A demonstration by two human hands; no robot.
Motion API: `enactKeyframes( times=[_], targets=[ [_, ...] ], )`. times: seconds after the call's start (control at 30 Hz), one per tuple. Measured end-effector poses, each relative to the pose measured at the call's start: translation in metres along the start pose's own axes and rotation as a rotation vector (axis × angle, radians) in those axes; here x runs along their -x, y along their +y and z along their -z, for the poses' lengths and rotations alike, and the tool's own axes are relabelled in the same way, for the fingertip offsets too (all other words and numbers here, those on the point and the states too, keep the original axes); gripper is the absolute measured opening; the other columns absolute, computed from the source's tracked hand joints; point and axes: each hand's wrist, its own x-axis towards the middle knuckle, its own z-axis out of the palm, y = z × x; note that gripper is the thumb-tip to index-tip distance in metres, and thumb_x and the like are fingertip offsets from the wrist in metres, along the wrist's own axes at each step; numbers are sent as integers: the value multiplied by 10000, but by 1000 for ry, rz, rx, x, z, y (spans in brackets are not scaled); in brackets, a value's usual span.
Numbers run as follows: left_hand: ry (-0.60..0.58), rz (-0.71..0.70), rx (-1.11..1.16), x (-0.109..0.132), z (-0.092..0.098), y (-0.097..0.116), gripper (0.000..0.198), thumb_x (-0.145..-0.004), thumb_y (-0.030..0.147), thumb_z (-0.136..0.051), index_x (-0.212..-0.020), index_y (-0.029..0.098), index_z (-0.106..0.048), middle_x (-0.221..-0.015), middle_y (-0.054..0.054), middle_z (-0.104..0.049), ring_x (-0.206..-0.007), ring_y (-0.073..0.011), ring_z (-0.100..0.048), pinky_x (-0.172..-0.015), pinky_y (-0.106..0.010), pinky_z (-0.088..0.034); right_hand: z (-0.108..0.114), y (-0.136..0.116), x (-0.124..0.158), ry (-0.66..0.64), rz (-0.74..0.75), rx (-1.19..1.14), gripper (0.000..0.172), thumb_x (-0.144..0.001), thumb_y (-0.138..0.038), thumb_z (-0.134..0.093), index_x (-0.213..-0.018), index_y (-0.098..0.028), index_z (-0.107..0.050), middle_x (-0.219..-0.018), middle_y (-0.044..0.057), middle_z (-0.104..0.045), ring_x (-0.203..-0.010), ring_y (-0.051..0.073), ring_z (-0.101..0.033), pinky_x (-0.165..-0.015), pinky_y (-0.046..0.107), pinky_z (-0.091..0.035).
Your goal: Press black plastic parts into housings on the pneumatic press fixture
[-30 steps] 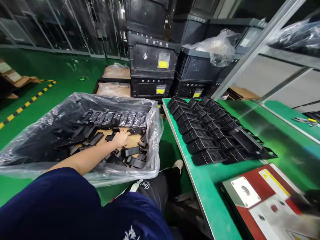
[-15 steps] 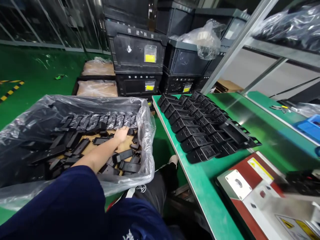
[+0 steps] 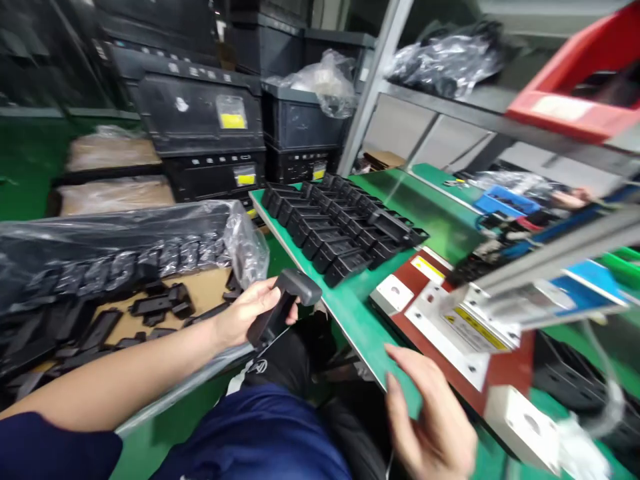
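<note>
Clasping black part [image 3: 291, 285], left hand [image 3: 249, 311] by lined bin [image 3: 249, 248], right hand [image 3: 436, 415] spread near machine [image 3: 457, 335]

Green workbench [image 3: 353, 320] (pale-edged) under rows of black housings [image 3: 320, 243] and a red-based machine [image 3: 475, 327].

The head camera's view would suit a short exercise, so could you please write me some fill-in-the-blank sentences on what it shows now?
1. The left hand grips a moulded part coloured ____.
2. The right hand holds ____.
3. Seen from the person, the plastic-lined bin of loose parts lies to the ____ of the green tabletop.
4. The open bin on the upper shelf is coloured ____.

Missing words: black; nothing; left; red.
</note>
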Motion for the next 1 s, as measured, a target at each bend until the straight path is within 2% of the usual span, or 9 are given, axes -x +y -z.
enactKeyframes(
  times=[0.07, 0.13, 0.2, 0.3, 0.47, 0.7, 0.8, 0.87, 1.0],
  targets=[
    [-87, 212, 376, -6, -41, -5, 487, -872, 557, -548, -1014, 101, -642, -855, -93, -648, -716, -151, -628, -690, -269, -548, 0, -4, 8, 31, 67, 79, 516, -820, -79, -625, -1276, -314, -570, -1082, 57, -673, -969, 263, -643, -818, 431, -548],
    [-133, 403, 640, -12, -72, -11, 511, -918, 535, -480, -1085, 74, -623, -888, -93, -633, -703, -127, -617, -657, -242, -556, 0, -3, 15, 73, 30, 119, 486, -837, -63, -591, -1265, -293, -562, -1083, 64, -671, -964, 249, -645, -790, 408, -547],
    [-182, 537, 781, -18, -93, -17, 523, -942, 517, -436, -1148, 61, -588, -868, -78, -617, -669, -113, -601, -601, -225, -552, 4, -1, 25, 131, -97, 138, 362, -870, -101, -579, -1184, -281, -598, -1046, 53, -678, -928, 219, -649, -759, 363, -544],
    [-282, 644, 810, -22, -114, -26, 545, -937, 539, -420, -1181, 75, -569, -835, -60, -606, -607, -119, -591, -527, -241, -546, 14, 0, 45, 192, -295, 131, 217, -907, -177, -572, -1095, -270, -628, -1011, 36, -686, -869, 182, -657, -732, 315, -538],
    [-332, 760, 689, -20, -136, -36, 594, -941, 595, -330, -1162, 104, -580, -805, -66, -629, -552, -146, -608, -482, -284, -549, 19, 1, 65, 239, -532, -38, 181, -934, -300, -562, -1094, -251, -630, -1043, 49, -690, -887, 183, -671, -741, 311, -550],
    [-344, 846, 442, -17, -146, -37, 611, -939, 609, -294, -1102, 101, -593, -751, -70, -644, -502, -167, -613, -454, -291, -526, 21, 7, 62, 296, -643, -208, 295, -944, -419, -520, -1102, -189, -617, -979, 85, -703, -785, 175, -668, -636, 292, -561],
    [-305, 890, 395, -16, -149, -39, 602, -944, 598, -288, -1068, 106, -611, -735, -63, -648, -499, -162, -610, -457, -285, -522, 22, 7, 61, 327, -556, -75, 283, -925, -395, -562, -1131, -207, -607, -1064, 85, -683, -886, 188, -657, -680, 301, -556],
    [-297, 938, 331, -13, -153, -41, 662, -934, 625, -272, -956, 73, -638, -660, -82, -639, -480, -166, -604, -463, -277, -516, 22, 7, 60, 341, -453, 87, 292, -891, -364, -626, -1144, -219, -606, -1086, 77, -668, -925, 191, -639, -708, 306, -546],
    [-337, 1043, 212, -7, -161, -45, 792, -897, 703, -217, -759, 51, -644, -533, -119, -604, -435, -172, -595, -456, -245, -484, 19, 9, 59, 372, -246, 335, 220, -863, -262, -675, -1075, -217, -635, -935, 41, -684, -842, 174, -633, -737, 308, -525]
  ],
)
